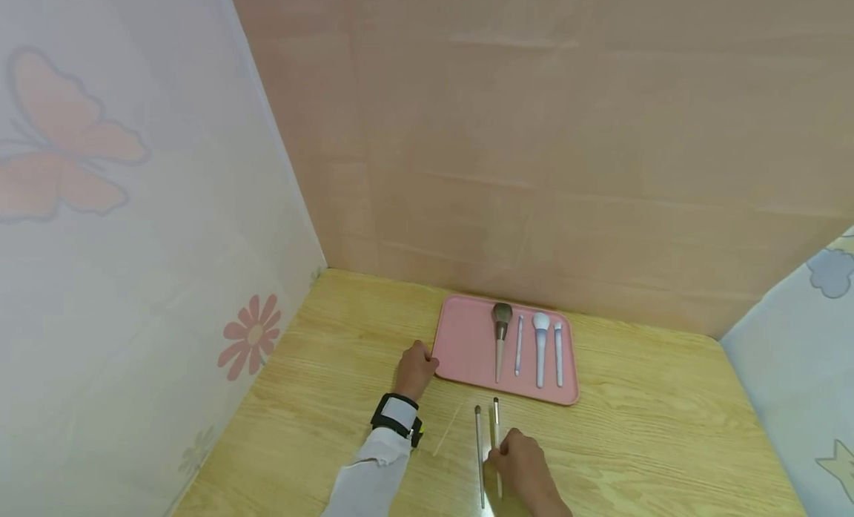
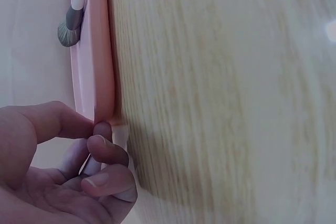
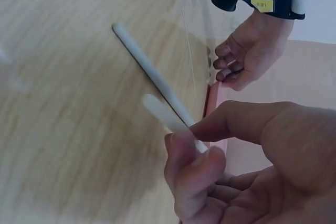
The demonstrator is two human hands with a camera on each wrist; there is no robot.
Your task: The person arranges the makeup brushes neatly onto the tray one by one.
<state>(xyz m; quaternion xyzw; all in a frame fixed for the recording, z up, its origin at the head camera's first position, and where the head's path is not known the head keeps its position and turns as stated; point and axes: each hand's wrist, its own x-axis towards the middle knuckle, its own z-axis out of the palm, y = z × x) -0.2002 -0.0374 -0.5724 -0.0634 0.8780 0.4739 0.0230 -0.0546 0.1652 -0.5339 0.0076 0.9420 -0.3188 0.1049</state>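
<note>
My left hand (image 1: 415,370) is at the near left corner of a pink tray (image 1: 463,339), and in the left wrist view its thumb and fingers pinch the tray's rim (image 2: 103,77). Below the tray, my right hand (image 1: 523,465) pinches a pale-handled makeup brush (image 1: 497,415), its dark tip pointing at the tray. The right wrist view shows this brush's white handle end (image 3: 161,112) between thumb and fingers, tilted off the table. Just left of it, a second slim makeup brush (image 1: 480,450) lies on the wood.
Side by side on the tray lie a large dark-bristled brush (image 1: 501,331), a thin brush (image 1: 519,346), a fluffy white brush (image 1: 540,350) and a small pale brush (image 1: 558,354). A thin pale line (image 1: 447,430) crosses the wooden table (image 1: 640,398). A wall covering (image 1: 534,168) stands behind.
</note>
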